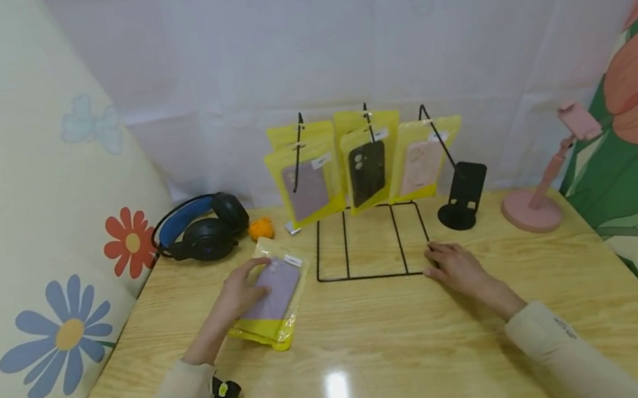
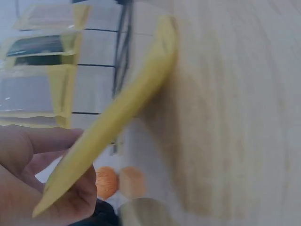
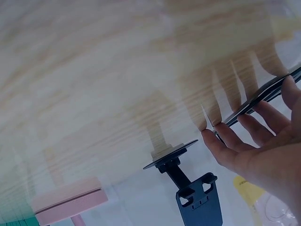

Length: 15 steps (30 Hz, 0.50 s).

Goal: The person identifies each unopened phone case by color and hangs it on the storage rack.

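My left hand [image 1: 239, 291] pinches a lilac phone case in a clear and yellow bag [image 1: 275, 290], thumb on one face and fingers on the other. In the left wrist view the bag [image 2: 117, 113] shows edge-on, tilted above the table. More than one bag seems layered there. At the right front corner of a black wire display rack [image 1: 370, 277], my right hand [image 1: 460, 269] holds the base wire with thumb and fingertips. Bagged phone cases hang from its hooks: lilac [image 1: 310, 190] on the left, black [image 1: 368, 173] in the middle, pink [image 1: 419, 167] on the right.
Black headphones [image 1: 207, 236], an orange ball-like object [image 1: 261, 228] and a small pale item [image 1: 292, 228] lie at the back left. A black phone stand [image 1: 466, 187] and a pink stand [image 1: 532, 209] are right of the rack. A white cloth [image 1: 300, 42] hangs behind.
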Each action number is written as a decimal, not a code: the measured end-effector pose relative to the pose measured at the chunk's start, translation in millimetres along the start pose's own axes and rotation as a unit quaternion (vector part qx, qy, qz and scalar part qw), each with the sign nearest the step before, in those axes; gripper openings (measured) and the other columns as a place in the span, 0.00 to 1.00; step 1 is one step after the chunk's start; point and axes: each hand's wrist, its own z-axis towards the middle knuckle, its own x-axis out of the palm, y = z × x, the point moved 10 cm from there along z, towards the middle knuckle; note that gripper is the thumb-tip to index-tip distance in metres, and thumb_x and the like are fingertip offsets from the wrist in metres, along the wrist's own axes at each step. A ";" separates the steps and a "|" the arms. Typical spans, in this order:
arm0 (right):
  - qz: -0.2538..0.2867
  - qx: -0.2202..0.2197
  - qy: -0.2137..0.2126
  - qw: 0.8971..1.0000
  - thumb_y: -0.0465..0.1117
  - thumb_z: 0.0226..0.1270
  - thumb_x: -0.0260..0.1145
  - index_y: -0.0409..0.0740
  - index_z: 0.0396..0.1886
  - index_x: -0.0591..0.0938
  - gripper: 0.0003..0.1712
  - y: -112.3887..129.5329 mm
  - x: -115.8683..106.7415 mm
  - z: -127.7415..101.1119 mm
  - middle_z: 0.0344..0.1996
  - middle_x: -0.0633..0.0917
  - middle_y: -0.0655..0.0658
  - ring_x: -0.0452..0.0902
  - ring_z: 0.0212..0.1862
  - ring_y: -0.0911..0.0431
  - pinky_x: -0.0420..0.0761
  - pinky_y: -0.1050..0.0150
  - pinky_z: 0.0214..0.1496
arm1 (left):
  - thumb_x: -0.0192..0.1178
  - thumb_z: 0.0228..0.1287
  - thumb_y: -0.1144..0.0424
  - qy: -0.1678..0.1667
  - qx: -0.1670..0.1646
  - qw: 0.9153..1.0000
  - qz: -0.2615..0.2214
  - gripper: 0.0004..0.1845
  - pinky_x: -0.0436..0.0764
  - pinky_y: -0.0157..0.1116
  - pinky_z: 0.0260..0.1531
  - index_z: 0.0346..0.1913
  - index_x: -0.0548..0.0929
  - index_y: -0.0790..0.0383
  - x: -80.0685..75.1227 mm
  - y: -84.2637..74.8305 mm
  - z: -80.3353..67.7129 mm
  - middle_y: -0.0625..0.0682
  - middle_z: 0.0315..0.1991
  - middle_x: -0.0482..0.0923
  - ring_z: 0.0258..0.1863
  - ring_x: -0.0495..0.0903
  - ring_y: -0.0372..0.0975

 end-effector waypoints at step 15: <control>0.002 0.013 -0.001 1.000 0.43 0.66 0.65 0.28 0.56 0.78 0.26 -0.9 -2.5 -0.6 0.59 0.74 0.27 0.71 0.57 0.30 0.71 0.36 0.56 | 0.63 0.62 0.72 0.005 0.126 0.990 -0.065 0.21 0.78 0.42 0.46 0.59 0.81 0.59 -44.9 -73.7 -35.7 0.58 0.57 0.78 0.49 0.75 0.46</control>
